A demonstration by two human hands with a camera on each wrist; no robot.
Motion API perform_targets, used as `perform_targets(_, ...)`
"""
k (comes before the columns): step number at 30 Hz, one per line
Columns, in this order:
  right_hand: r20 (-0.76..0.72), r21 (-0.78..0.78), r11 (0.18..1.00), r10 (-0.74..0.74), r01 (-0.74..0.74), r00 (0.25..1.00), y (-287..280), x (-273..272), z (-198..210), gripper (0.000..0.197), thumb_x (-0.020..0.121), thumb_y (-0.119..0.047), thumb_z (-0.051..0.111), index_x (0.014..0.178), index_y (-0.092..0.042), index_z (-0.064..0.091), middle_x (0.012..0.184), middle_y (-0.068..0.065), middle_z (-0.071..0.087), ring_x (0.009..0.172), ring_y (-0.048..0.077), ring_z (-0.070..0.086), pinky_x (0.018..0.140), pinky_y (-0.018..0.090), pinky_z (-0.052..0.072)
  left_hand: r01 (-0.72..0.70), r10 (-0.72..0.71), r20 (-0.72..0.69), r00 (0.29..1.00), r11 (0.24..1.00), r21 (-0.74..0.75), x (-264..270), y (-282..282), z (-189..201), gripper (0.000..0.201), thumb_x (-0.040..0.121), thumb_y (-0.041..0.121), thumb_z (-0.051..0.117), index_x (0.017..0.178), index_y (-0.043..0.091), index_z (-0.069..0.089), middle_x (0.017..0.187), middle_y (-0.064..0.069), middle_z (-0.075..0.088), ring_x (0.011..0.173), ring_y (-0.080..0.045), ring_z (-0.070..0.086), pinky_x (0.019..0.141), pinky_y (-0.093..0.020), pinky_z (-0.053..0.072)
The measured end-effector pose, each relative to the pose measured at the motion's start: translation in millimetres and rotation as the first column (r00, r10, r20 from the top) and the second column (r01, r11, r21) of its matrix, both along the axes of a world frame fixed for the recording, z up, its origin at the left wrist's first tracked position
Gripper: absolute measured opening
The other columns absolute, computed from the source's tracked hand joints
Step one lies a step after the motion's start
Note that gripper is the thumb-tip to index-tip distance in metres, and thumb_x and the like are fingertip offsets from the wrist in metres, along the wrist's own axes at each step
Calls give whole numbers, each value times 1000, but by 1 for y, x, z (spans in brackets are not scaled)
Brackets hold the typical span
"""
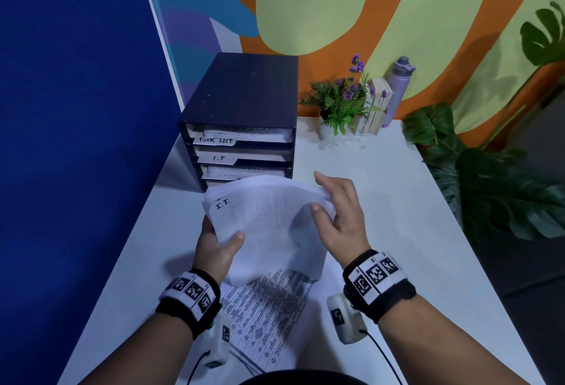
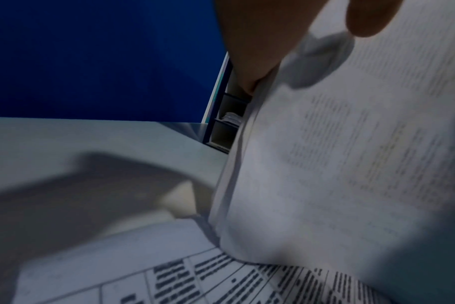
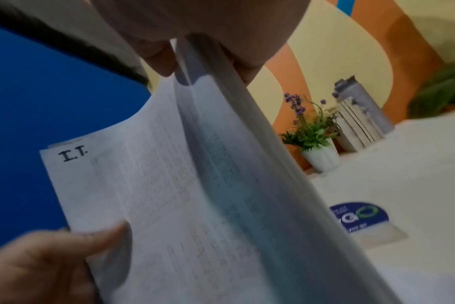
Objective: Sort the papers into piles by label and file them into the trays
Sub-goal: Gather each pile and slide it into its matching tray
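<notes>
The I.T. stack [image 1: 269, 225] is up off the table [image 1: 412, 231] in both my hands, bowed in the middle, just in front of the tray unit [image 1: 241, 115]. My left hand [image 1: 214, 247] grips its near left edge, thumb on top; my right hand [image 1: 342, 216] pinches the right edge between thumb and fingers, forefinger stretched toward the far corner. I judge the main risk is the sheets fanning: the edges look uneven in the right wrist view, so a loose grip could spill pages onto the table-printed sheets [image 1: 269, 317] lying below and mix the labels. The bow could also catch on the lip of the I.T. slot [image 1: 244, 156], which is low and narrow. The blue wall [image 1: 76, 140] crowds my left side, while the table is open to the right; the potted plant [image 1: 339, 109] and bottle [image 1: 397, 88] stand well back.
</notes>
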State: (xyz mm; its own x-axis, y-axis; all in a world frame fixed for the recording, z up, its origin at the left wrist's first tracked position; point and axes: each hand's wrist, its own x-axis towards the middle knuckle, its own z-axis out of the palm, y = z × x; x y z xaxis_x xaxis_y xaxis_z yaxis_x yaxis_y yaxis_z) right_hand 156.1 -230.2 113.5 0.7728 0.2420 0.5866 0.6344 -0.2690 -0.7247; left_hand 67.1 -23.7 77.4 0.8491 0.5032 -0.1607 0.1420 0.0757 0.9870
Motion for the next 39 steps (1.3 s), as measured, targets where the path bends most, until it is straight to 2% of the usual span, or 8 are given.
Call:
perform_targets(6,-640,244,967,212,-66,738,-3,-6,-3,41,87,-20,61,122,-33,44,111,-9,62,98,-2,62,96,26,50,-138,141,-75,987,990,42,7,5,-4,35,91,-4,55,113,24,55,104,2,65,99,-24,62,86,-36,48)
perform_targets(8,-701,203,971,235,-128,673,-2,-3,0,23,96,-15,57,114,-26,47,105,-12,63,88,-13,61,83,12,50,-127,123,-65,990,990,-60,7,14,-1,38,91,-8,52,117,19,57,108,0,67,99,-20,64,84,-35,51)
perform_targets(11,-744,171,979,202,-110,637,12,2,-3,14,98,-9,52,111,-14,54,98,1,71,85,11,70,67,23,56,-114,93,-117,989,974,-194,6,34,-3,38,93,-9,50,124,11,56,116,-6,67,105,-24,64,88,-39,51)
perform_targets(22,-929,176,981,138,82,344,86,43,-58,19,90,2,55,105,-3,65,105,24,70,89,38,68,86,58,53,36,-126,-312,942,959,-280,-22,95,-12,33,94,-1,54,126,5,52,121,-16,65,108,-34,63,94,-49,48)
perform_targets(27,-924,148,972,70,182,377,99,74,-62,12,89,-5,59,99,-2,65,94,24,69,80,36,65,80,49,54,167,-249,-344,905,953,-252,-15,109,1,27,98,11,52,119,27,54,115,-3,69,94,-29,70,76,-42,56)
perform_targets(30,-914,132,966,31,223,404,104,93,-65,23,83,-16,62,101,-1,61,100,26,69,81,34,66,81,47,55,176,-231,-378,897,969,-175,10,117,3,27,99,6,49,123,17,50,114,-17,65,73,-26,70,56,-31,56)
perform_targets(34,-898,209,963,120,170,422,118,102,-61,35,85,-32,60,114,-13,55,109,13,69,93,32,69,86,54,55,64,-103,-375,921,991,-116,60,129,-1,24,97,-5,43,120,5,47,102,-22,64,63,-20,71,55,-26,58)
perform_targets(39,-795,0,982,-115,190,596,121,96,-60,51,81,-38,53,130,-31,38,100,8,66,83,29,68,70,47,58,31,-63,-338,939,994,-100,120,133,0,22,97,-4,44,117,2,46,92,-17,62,69,-21,67,56,-23,58)
